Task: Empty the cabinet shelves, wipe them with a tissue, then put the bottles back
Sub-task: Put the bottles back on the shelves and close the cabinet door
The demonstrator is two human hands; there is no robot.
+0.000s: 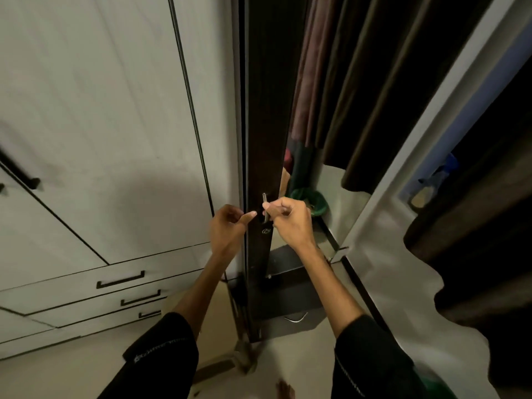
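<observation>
Fingers of right hand curled round one metal handle at frame centre | left hand holds nothing, loosely curled, thumb touching dark cabinet door edge | three drawer pulls lower left

Dark door, shiny handle

By my right hand I see a shiny metal handle on a dark, smooth wood door.
</observation>
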